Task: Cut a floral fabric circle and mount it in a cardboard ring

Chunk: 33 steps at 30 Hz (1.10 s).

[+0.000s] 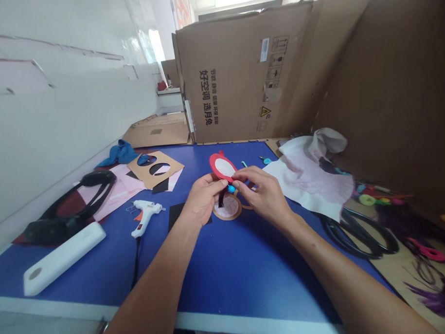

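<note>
Above the middle of the blue table, my left hand and my right hand both pinch the lower edge of a red felt ornament. It is rounded, with a white oval centre and a small red loop on top. A bright blue bead and a dark tassel hang below it, between my hands. Under them lies a cardboard disc with a pale centre. A cardboard ring is partly covered by my right fingers.
A white glue gun with a black cord lies left. Nearby are a long white device, a black headband-like item and a cardboard sheet with round holes. White cloth and black tubing lie right. A large carton stands behind.
</note>
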Each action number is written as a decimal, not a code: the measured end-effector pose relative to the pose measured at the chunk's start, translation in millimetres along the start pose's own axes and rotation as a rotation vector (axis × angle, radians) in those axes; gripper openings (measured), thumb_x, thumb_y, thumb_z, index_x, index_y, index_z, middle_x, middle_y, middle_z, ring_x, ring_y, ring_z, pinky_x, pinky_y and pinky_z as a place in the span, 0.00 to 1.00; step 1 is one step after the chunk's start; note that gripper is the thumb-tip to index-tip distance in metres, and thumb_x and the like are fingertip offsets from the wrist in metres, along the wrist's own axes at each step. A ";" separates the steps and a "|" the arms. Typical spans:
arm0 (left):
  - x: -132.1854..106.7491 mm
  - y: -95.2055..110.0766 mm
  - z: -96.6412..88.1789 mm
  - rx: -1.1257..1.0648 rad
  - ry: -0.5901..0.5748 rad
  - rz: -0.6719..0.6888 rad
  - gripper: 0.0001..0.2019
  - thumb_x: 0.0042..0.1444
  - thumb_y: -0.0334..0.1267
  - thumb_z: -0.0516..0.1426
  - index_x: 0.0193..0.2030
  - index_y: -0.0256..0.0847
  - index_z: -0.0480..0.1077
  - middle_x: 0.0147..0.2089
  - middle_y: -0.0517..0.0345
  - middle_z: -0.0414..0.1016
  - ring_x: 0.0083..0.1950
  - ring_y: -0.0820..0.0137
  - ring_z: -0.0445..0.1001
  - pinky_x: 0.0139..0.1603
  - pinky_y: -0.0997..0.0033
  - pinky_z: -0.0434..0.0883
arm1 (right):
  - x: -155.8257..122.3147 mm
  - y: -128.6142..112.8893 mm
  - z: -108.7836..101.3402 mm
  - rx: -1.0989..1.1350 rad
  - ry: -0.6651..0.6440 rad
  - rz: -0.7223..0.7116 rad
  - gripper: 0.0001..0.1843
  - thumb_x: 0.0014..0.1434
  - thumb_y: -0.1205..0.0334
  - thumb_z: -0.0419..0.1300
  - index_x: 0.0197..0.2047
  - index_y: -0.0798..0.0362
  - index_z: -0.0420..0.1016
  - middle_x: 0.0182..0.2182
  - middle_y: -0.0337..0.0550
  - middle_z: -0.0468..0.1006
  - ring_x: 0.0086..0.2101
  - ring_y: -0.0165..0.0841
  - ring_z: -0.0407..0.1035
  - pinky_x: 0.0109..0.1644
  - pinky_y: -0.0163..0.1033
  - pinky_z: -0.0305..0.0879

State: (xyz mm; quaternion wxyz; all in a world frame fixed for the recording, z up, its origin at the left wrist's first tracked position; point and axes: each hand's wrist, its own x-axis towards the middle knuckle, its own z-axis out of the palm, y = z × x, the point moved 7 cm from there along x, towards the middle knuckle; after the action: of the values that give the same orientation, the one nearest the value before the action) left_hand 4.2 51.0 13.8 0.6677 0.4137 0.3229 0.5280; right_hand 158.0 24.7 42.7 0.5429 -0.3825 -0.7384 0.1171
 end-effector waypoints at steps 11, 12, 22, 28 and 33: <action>0.3 -3.7 -3.6 0.048 0.050 -0.007 0.11 0.46 0.33 0.72 0.37 0.34 0.80 0.33 0.53 0.82 0.34 0.70 0.78 0.38 0.70 0.73 | -2.0 2.4 2.8 -0.034 -0.023 0.020 0.03 0.68 0.62 0.69 0.45 0.49 0.83 0.39 0.43 0.83 0.38 0.38 0.76 0.36 0.41 0.71; 0.1 -3.7 -3.4 0.051 0.053 -0.006 0.10 0.46 0.33 0.71 0.36 0.34 0.80 0.33 0.53 0.81 0.34 0.70 0.78 0.37 0.71 0.73 | -2.0 2.8 3.1 -0.041 -0.025 0.021 0.03 0.68 0.62 0.69 0.46 0.49 0.83 0.39 0.43 0.83 0.38 0.38 0.76 0.36 0.40 0.70; -0.3 -5.5 -3.1 0.059 0.086 -0.009 0.05 0.49 0.31 0.68 0.31 0.35 0.77 0.29 0.54 0.78 0.30 0.71 0.75 0.33 0.72 0.74 | -1.1 0.6 4.4 -0.050 -0.041 0.066 0.04 0.69 0.63 0.66 0.44 0.49 0.84 0.37 0.43 0.83 0.35 0.37 0.75 0.36 0.40 0.70; 0.1 -8.0 -6.9 0.065 0.125 -0.033 0.03 0.50 0.29 0.66 0.30 0.35 0.76 0.29 0.52 0.78 0.30 0.71 0.76 0.32 0.72 0.76 | -1.6 -1.4 4.3 -0.061 -0.046 0.051 0.05 0.69 0.65 0.65 0.44 0.51 0.84 0.37 0.44 0.84 0.35 0.37 0.76 0.36 0.40 0.70; 0.6 -8.8 -8.4 0.072 0.136 -0.051 0.04 0.51 0.29 0.66 0.31 0.35 0.76 0.31 0.52 0.79 0.30 0.71 0.76 0.33 0.70 0.78 | -1.4 -0.2 4.5 -0.077 -0.051 0.051 0.07 0.71 0.64 0.62 0.43 0.49 0.83 0.37 0.44 0.84 0.36 0.38 0.76 0.37 0.41 0.68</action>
State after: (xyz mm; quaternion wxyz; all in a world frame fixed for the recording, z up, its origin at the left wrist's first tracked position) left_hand 0.9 52.5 2.1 0.6423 0.3922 0.3965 0.5257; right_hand 154.0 24.6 40.1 0.5056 -0.4189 -0.7459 0.1120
